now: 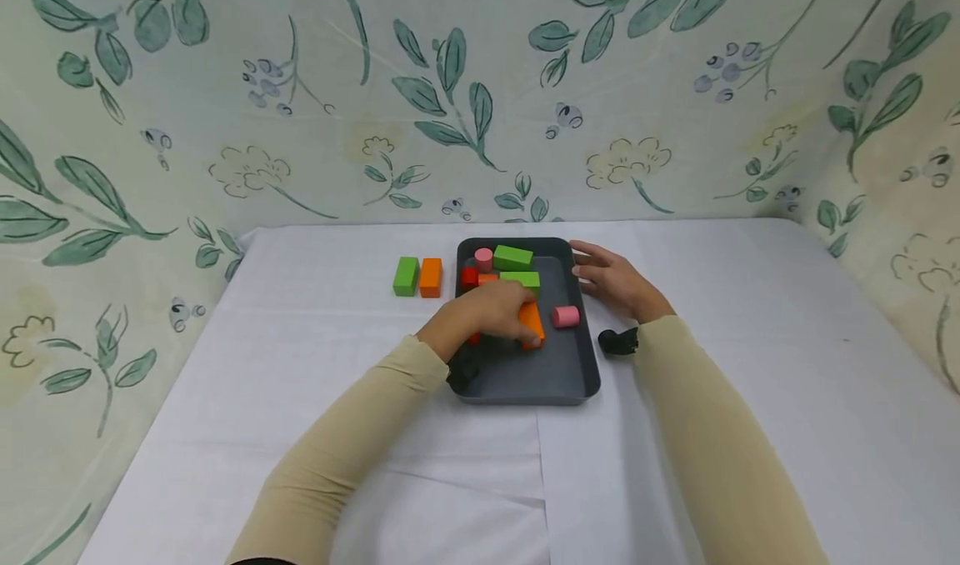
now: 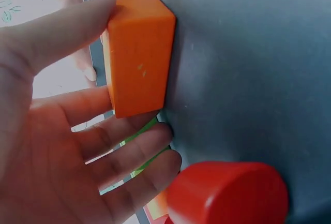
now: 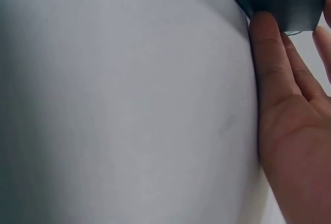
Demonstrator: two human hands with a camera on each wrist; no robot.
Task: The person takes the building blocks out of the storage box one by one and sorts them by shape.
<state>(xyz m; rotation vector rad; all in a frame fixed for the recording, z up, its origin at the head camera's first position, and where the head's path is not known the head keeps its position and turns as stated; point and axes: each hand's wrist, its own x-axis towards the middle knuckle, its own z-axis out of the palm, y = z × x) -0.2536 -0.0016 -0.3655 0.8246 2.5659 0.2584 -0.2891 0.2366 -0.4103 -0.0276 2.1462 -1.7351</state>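
Over the dark grey tray (image 1: 525, 382), my left hand (image 1: 497, 308) pinches an orange block (image 2: 139, 61) between thumb and index finger. The other fingers of that hand are extended beside the block. A red cylinder (image 2: 227, 195) lies near those fingertips in the left wrist view. My right hand (image 1: 611, 280) rests at the tray's right side, its fairly straight fingers touching the outer wall, as the right wrist view also shows. A pink cylinder (image 1: 566, 317) lies on its side in the tray, right of the orange block.
Green blocks (image 1: 513, 257), another pink cylinder (image 1: 483, 258) and a red piece (image 1: 469, 277) sit in the tray's far left part. Left of the tray, a green block (image 1: 406, 277) and an orange block (image 1: 431, 277) stand on the white-covered table (image 1: 300, 323). Patterned fabric hangs behind.
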